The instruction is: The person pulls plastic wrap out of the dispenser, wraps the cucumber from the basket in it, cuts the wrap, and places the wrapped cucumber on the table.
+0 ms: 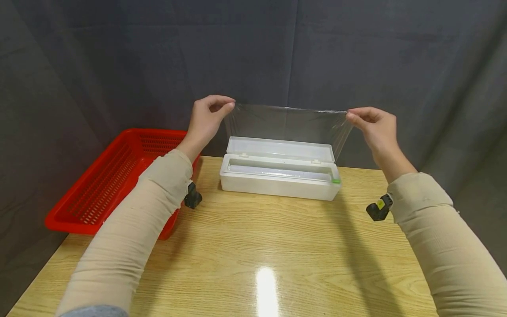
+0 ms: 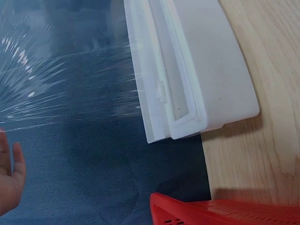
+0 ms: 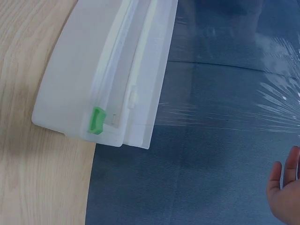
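1. White oblong plastic box point(image 1: 279, 188) rests on the wood-grain bench point(image 1: 222, 246), hinged white lid point(image 1: 281, 150) open, green piece point(image 1: 336, 181) at right end.
2. Clear thin plastic film point(image 1: 285, 123) stretches above it, creased near both upper corners.

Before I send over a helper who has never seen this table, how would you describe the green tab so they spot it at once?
On the table, right of the red basket, stands a long white box with its lid open. The green tab sits at the right end of its near rim. Its colour sets it apart from the white around it.
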A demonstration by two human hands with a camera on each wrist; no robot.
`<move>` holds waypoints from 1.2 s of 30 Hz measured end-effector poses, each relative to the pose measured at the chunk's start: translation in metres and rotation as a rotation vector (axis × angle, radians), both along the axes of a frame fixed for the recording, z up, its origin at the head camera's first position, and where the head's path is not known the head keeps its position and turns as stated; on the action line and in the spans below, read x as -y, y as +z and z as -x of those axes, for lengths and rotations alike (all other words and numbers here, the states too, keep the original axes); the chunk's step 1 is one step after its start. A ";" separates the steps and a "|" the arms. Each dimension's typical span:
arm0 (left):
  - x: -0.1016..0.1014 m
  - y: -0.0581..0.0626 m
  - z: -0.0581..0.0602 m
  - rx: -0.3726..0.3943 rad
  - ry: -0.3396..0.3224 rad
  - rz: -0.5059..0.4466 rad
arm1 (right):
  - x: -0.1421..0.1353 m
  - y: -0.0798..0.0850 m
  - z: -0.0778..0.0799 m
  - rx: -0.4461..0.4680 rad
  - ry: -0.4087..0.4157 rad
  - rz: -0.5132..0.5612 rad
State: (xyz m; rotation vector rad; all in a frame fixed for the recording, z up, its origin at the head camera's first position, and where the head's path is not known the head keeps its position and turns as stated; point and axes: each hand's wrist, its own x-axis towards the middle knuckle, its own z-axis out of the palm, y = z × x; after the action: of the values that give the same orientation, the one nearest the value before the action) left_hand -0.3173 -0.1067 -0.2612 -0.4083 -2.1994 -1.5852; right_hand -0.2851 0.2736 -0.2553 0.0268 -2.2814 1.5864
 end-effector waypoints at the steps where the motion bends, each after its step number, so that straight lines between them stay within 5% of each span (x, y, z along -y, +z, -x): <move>1: 0.000 0.001 0.000 -0.002 0.000 -0.002 | 0.000 0.001 0.000 -0.007 -0.002 0.001; 19: 0.001 0.014 -0.004 -0.047 -0.004 -0.078 | 0.005 0.016 0.003 -0.106 -0.005 0.072; 36: 0.001 0.009 -0.012 -0.033 0.004 -0.123 | 0.013 0.015 0.002 -0.204 -0.051 0.111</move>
State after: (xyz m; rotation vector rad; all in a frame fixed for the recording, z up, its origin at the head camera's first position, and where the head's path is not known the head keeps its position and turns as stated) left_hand -0.3050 -0.1077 -0.2524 -0.3896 -2.0647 -1.6884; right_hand -0.2868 0.2601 -0.2407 0.0971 -2.0222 1.6034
